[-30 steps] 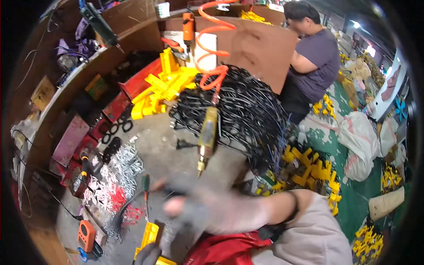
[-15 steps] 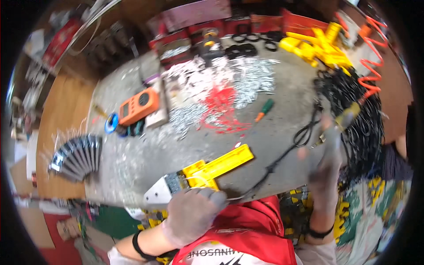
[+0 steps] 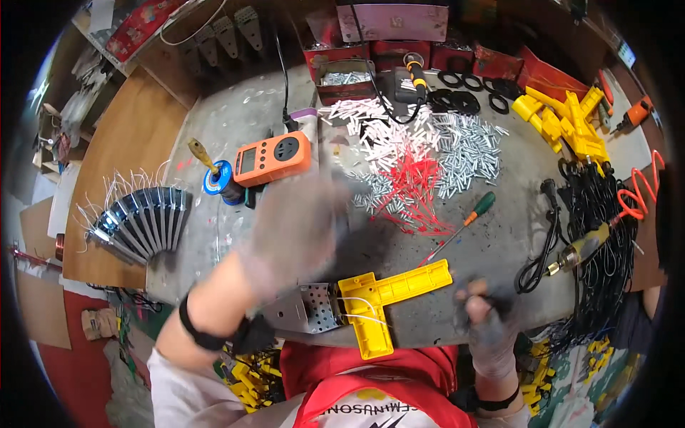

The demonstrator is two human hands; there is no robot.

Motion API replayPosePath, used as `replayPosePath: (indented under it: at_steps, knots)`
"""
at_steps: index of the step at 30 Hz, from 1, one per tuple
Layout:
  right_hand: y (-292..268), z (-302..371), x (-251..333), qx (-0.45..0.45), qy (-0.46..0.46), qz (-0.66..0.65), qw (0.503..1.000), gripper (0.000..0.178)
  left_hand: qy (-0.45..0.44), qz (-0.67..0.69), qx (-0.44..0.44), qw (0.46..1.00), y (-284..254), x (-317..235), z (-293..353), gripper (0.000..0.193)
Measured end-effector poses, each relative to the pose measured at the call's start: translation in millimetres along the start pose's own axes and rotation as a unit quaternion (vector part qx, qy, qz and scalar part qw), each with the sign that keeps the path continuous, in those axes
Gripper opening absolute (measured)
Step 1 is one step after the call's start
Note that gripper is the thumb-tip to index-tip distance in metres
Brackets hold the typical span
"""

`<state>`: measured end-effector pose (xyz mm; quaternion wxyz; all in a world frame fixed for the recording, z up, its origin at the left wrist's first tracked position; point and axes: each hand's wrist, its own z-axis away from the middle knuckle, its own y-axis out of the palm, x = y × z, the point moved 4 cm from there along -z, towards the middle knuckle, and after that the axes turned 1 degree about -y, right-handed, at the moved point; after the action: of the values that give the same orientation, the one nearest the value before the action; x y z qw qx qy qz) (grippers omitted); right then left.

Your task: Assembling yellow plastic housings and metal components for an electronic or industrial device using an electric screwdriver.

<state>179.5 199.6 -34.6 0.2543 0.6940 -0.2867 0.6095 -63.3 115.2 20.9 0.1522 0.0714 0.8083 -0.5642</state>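
Observation:
A yellow plastic housing half with a long handle lies near the table's front edge. Joined to its left end is a perforated metal piece, and white wires cross the housing. My left hand, gloved in grey, is over the table between the orange meter and the screw pile; motion smears its fingers. To the right of the housing handle is my right hand, its gloved fingers loosely bent and apart, with nothing visible in them. A green-handled screwdriver lies beyond it.
White sleeves, silver screws and red pieces are heaped mid-table. An orange meter and blue solder spool stand left. A power screwdriver and black cords lie right; a soldering iron stands behind.
My left hand has left the metal piece and moved up over the table. My right hand has come down from beside the power screwdriver toward the housing. The view has shifted.

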Motion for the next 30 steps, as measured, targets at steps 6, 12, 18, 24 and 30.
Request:
replayPosePath:
  at_steps: [6,12,18,24,30]
  knots:
    - [-2,-7,-24,-0.145,0.099,-0.211,0.961,0.025,-0.209,-0.07,0.142,0.965,62,86,-82,0.022]
    - [3,1,-20,-0.124,0.176,-0.174,0.961,0.019,-0.208,-0.061,0.14,0.966,71,81,-88,0.023]
    - [9,-1,-17,-0.042,0.077,-0.019,0.996,0.009,-0.135,0.035,0.114,0.984,42,36,-16,0.019]
    - [29,-15,-9,0.071,0.145,0.055,0.985,0.013,-0.185,0.145,0.144,0.961,52,27,39,0.017]
    - [33,-26,-11,0.093,0.052,0.123,0.987,0.015,-0.215,0.192,0.135,0.948,40,33,45,0.019]
